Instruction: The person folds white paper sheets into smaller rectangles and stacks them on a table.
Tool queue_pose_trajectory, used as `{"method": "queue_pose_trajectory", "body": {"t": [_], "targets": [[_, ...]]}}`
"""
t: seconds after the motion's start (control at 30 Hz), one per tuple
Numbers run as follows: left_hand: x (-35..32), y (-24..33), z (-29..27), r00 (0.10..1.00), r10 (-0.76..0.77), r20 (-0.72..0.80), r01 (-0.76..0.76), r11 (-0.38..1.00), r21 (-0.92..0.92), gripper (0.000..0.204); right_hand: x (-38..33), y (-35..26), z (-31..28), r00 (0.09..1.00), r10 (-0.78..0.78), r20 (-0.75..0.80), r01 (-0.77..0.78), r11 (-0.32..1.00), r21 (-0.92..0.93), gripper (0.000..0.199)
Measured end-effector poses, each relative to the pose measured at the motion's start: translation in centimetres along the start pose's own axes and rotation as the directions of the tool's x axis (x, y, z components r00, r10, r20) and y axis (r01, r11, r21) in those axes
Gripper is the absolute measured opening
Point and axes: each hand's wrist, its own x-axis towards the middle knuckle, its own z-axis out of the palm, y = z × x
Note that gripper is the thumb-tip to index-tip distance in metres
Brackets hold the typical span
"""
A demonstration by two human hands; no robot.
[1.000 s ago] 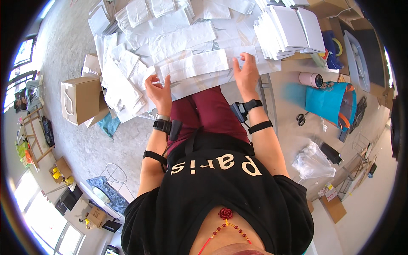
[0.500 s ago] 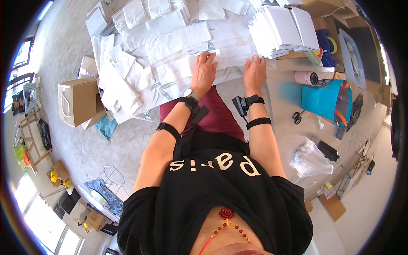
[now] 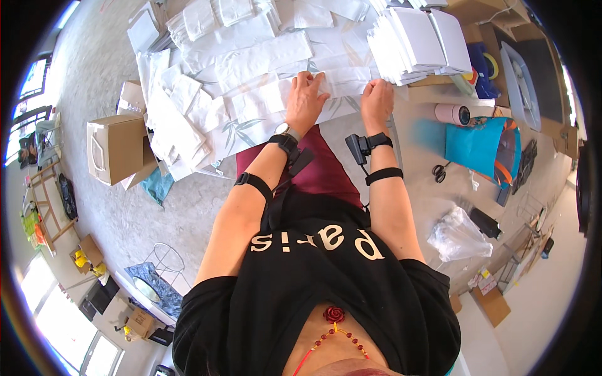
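A clear plastic bag (image 3: 346, 77) lies across the near edge of the table, partly over a white piece (image 3: 273, 98) beside my left hand. My left hand (image 3: 305, 104) rests on the bag with bent fingers, its thumb apart from them. At the bag's right end my right hand (image 3: 377, 102) is closed, fingers curled in, on what looks like the bag's edge. Its fingertips are partly hidden. Just beyond lies another flat clear bag (image 3: 263, 59). A heap of white packets (image 3: 179, 119) spreads to the left of my hands.
Stacked white flat pieces (image 3: 417, 44) stand at the table's right. Clear packets (image 3: 219, 22) lie at the back. A cardboard box (image 3: 116, 149) is off the left edge. To the right are a pink cylinder (image 3: 451, 114), a turquoise bag (image 3: 480, 150) and black scissors (image 3: 441, 171).
My left hand has shifted slightly right, its thumb now farther from the fingers. My right hand's fingers have curled in more at the bag's right end.
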Motion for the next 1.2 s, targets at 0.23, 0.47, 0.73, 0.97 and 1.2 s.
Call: {"method": "queue_pose_trajectory", "body": {"t": [0.23,0.47,0.73,0.97,1.2], "targets": [[0.0,-0.1,-0.2,1.000,-0.002,0.006,0.002,1.000,0.003,0.058,-0.3,-2.4,-2.5,0.975,0.189,0.114,-0.218,0.750,0.625,0.013],[0.1,0.0,-0.1,0.999,0.026,0.021,-0.027,0.999,0.045,0.059,-1.1,-5.6,-3.9,0.995,0.092,0.024,-0.074,0.587,0.806,0.011],[-0.1,-2.0,0.6,0.995,0.073,-0.073,-0.074,0.997,-0.016,0.040,-3.4,-9.7,-4.6,0.998,-0.059,0.017,0.022,0.593,0.805,0.020],[-0.9,0.7,-5.6,0.757,-0.585,0.291,0.496,0.225,-0.838,0.051,-4.9,-10.7,-3.0,0.982,-0.185,-0.022,0.142,0.666,0.733,0.027],[-1.4,-1.1,-4.4,0.765,-0.610,0.207,0.525,0.404,-0.749,0.028,-6.2,-9.9,-2.7,0.894,-0.448,0.020,0.299,0.630,0.717,0.041]]}}
